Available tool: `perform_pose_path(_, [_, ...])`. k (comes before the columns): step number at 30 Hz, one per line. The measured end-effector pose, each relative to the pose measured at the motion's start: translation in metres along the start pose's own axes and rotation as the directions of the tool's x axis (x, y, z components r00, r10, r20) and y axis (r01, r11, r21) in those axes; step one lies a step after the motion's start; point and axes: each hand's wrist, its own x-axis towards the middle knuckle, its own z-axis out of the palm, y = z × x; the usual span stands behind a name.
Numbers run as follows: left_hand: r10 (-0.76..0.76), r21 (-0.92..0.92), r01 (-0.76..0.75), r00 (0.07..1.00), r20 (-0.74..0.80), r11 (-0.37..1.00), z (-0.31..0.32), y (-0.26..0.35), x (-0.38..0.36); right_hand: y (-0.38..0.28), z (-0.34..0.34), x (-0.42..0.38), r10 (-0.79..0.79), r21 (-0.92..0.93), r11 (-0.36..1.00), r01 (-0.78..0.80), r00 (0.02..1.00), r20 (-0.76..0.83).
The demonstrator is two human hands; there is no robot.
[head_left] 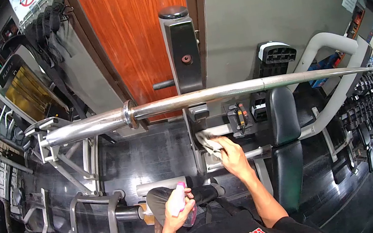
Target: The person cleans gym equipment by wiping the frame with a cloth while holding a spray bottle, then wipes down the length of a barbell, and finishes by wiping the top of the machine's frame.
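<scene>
My left hand (179,216) is closed around a spray bottle (178,198) with a pink and white top, held low in front of my body. Part of its body is hidden behind my fingers. My right hand (234,158) grips a crumpled grey-white cloth (210,144), which overlaps the lower part of a dark machine upright (185,57). Above both hands, a long steel barbell (193,99) runs across the view, its thick sleeve and collar at the left.
To my right stands a black padded bench (288,158) beside a thick grey machine frame (332,42). A grey bench frame (107,204) is at lower left. Dumbbell racks (359,104) line the far right. Behind the upright is a reddish wooden door (134,41).
</scene>
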Motion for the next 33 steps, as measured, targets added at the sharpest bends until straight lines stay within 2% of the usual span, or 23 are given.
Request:
perform_pose_path(2, [-0.011,-0.018,0.011,1.0,-0.003,1.0,0.003,0.005,0.003,0.01,-0.011,-0.004,0.063,-0.031,0.998,-0.061,0.997,0.049])
perform_pose_path(4, [-0.027,-0.034,0.027,1.0,-0.006,0.999,0.003,0.006,0.003,0.007,-0.024,-0.003,0.329,0.077,0.937,-0.34,0.936,0.127])
perform_pose_path(5, [-0.006,-0.024,0.006,1.0,-0.005,1.0,0.003,0.004,0.005,0.012,-0.021,-0.003,0.345,0.121,0.931,-0.345,0.938,0.027])
perform_pose_path(6, [0.012,-0.014,-0.012,1.0,-0.005,1.0,0.003,0.003,0.005,0.008,-0.018,0.0,0.216,0.245,0.954,-0.176,0.965,-0.149])
perform_pose_path(8, [-0.007,-0.027,0.007,1.0,-0.01,1.0,0.006,0.003,0.005,-0.008,-0.01,0.009,0.216,0.434,0.897,-0.089,0.943,-0.253])
perform_pose_path(9, [-0.024,-0.036,0.024,1.0,-0.014,0.999,0.008,0.004,0.006,-0.016,-0.015,0.017,-0.062,0.159,0.982,0.099,0.973,-0.221])
perform_pose_path(11, [-0.019,-0.009,0.019,1.0,-0.001,1.0,0.009,0.004,0.007,-0.021,0.004,0.022,-0.104,-0.162,0.981,0.102,0.995,-0.003])
perform_pose_path(12, [-0.014,0.016,0.013,1.0,0.011,1.0,0.01,0.004,0.007,-0.024,0.015,0.024,-0.108,-0.327,0.934,0.142,0.987,0.119])
perform_pose_path(16, [-0.02,0.007,0.02,1.0,0.004,1.0,0.008,0.0,0.005,-0.04,0.023,0.034,-0.052,-0.39,0.915,0.102,0.989,0.137])
perform_pose_path(26, [-0.018,-0.046,0.017,1.0,-0.024,0.999,-0.001,-0.001,-0.004,-0.032,0.009,0.034,-0.261,-0.301,0.914,0.273,0.962,0.08])
perform_pose_path(27, [-0.013,-0.058,0.01,0.999,-0.047,0.998,-0.004,-0.001,-0.004,-0.036,0.008,0.031,-0.094,0.032,0.995,0.096,0.993,-0.068])
perform_pose_path(28, [-0.008,-0.072,0.003,0.997,-0.073,0.997,-0.005,0.001,-0.004,-0.038,0.006,0.027,0.115,0.381,0.923,-0.054,0.984,-0.14])
perform_pose_path(30, [-0.027,-0.124,0.015,0.995,-0.096,0.992,-0.008,0.003,-0.004,-0.043,0.002,0.016,0.292,0.508,0.86,-0.059,0.871,-0.394])
perform_pose_path(31, [-0.023,-0.121,0.009,0.993,-0.115,0.993,-0.009,0.003,-0.005,-0.053,0.004,0.016,0.247,0.509,0.851,0.126,0.76,-0.601])
perform_pose_path(32, [-0.018,-0.117,0.002,0.991,-0.132,0.993,-0.011,0.002,-0.004,-0.047,0.008,0.017,0.184,0.412,0.881,0.232,0.634,-0.751])
perform_pose_path(33, [-0.019,-0.116,0.003,0.991,-0.135,0.993,-0.011,0.003,-0.004,-0.051,0.01,0.019,0.188,0.48,0.823,0.305,0.651,-0.736])
